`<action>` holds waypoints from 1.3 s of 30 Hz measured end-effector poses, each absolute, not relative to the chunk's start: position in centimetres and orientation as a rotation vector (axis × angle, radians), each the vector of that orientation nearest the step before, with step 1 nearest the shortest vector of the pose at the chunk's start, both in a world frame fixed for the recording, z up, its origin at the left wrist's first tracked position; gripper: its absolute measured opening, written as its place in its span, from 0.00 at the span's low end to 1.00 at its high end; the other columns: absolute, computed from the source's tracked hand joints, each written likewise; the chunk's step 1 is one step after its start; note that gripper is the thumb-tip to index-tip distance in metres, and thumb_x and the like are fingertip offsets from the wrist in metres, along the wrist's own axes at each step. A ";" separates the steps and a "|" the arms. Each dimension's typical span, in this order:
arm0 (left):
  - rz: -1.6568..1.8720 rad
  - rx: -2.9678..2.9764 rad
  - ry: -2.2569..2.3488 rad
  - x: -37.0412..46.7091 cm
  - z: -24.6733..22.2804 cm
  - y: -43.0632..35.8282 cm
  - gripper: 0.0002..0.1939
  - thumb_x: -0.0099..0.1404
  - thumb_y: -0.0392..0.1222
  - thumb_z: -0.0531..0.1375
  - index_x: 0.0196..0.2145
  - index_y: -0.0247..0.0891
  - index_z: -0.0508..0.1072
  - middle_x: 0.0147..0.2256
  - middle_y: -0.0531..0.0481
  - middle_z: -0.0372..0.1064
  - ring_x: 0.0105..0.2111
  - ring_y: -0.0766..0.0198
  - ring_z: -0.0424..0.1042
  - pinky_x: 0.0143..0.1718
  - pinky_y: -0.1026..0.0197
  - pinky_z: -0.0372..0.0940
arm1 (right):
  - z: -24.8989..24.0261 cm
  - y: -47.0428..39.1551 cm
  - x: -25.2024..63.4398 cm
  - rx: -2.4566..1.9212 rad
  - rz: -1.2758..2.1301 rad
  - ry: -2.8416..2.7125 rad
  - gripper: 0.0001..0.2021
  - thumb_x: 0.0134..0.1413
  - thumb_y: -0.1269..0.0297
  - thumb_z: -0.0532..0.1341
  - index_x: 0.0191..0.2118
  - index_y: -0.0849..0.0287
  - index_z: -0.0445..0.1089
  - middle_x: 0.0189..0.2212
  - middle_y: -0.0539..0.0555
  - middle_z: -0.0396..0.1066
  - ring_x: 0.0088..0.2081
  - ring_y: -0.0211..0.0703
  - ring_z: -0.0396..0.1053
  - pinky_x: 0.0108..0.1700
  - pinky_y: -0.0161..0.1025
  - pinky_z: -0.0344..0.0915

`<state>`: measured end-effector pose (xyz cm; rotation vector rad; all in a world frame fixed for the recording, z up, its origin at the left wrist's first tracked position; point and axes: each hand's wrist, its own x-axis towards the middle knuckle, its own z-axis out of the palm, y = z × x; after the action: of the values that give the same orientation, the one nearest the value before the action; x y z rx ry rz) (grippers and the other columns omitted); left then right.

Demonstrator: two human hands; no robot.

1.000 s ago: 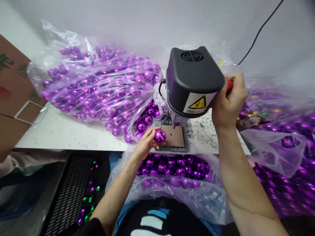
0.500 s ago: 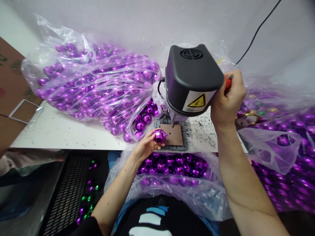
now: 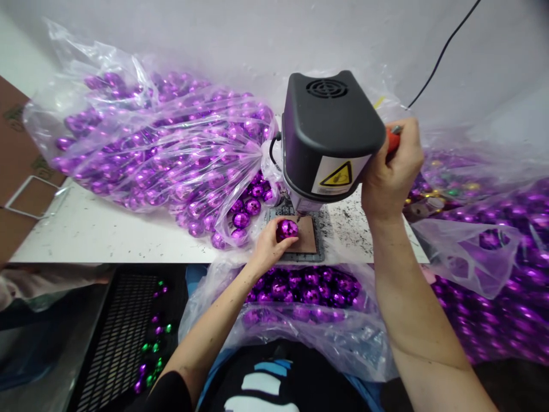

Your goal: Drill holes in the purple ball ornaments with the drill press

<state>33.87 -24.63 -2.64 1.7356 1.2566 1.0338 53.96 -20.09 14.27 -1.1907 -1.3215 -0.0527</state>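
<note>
Purple ball (image 3: 287, 229) nearer drill bit (image 3: 299, 218)

In our left hand (image 3: 269, 246) we hold a ball (image 3: 288, 228) at the board (image 3: 307, 241); our right hand (image 3: 392, 177) grips the red handle (image 3: 392, 142) of the machine (image 3: 332, 123).

A: Site type?
B: Workshop. Powered machine (image 3: 334, 117) with warning label (image 3: 342, 175), black bits (image 3: 352, 230) strewn over the bench (image 3: 111, 232).
A: Not a home?
B: Doubt it. Purple balls (image 3: 253, 206) in bulk bags (image 3: 171, 143), plus a carton (image 3: 15, 171) at left.
</note>
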 end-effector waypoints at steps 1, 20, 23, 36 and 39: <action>1.024 1.823 1.262 34.1 -2.6 -24.6 0.24 0.61 0.39 0.69 0.53 0.40 0.69 0.51 0.45 0.72 0.53 0.54 0.72 0.58 0.49 0.66 | 14.3 -20.1 54.0 -1.193 -0.053 -1.322 0.28 0.61 0.34 0.49 0.34 0.59 0.59 0.27 0.45 0.58 0.30 0.30 0.56 0.40 0.36 0.63; 0.936 2.013 1.333 36.1 -3.5 -23.9 0.23 0.62 0.46 0.69 0.53 0.42 0.70 0.50 0.45 0.71 0.54 0.50 0.67 0.67 0.42 0.47 | 14.6 -20.4 54.0 -1.219 -0.055 -1.331 0.28 0.60 0.34 0.50 0.34 0.59 0.59 0.27 0.46 0.57 0.31 0.31 0.56 0.37 0.34 0.58; 0.942 2.024 1.310 36.1 -3.7 -24.0 0.22 0.64 0.46 0.68 0.53 0.42 0.69 0.50 0.45 0.71 0.54 0.50 0.66 0.69 0.40 0.41 | 14.8 -20.9 54.1 -1.251 -0.079 -1.335 0.26 0.62 0.37 0.52 0.34 0.59 0.60 0.25 0.45 0.55 0.28 0.30 0.56 0.34 0.34 0.57; 0.874 2.062 1.340 36.2 -3.6 -23.9 0.21 0.66 0.48 0.65 0.53 0.41 0.67 0.48 0.44 0.69 0.52 0.51 0.65 0.69 0.40 0.40 | 10.9 -27.9 53.9 -1.272 -0.218 -1.409 0.02 0.60 0.65 0.60 0.38 0.54 0.68 0.27 0.45 0.64 0.24 0.29 0.62 0.28 0.32 0.63; 0.870 2.062 1.343 36.2 -3.7 -23.9 0.20 0.66 0.48 0.65 0.52 0.41 0.67 0.48 0.45 0.69 0.51 0.51 0.65 0.68 0.41 0.41 | 10.2 -28.4 53.7 -1.278 -0.262 -1.413 0.05 0.60 0.66 0.60 0.41 0.51 0.68 0.26 0.45 0.64 0.24 0.31 0.62 0.29 0.33 0.65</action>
<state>36.22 -23.90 -3.67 2.0618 1.3430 0.8704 53.68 -28.37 10.23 -1.2776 -1.4126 -0.2620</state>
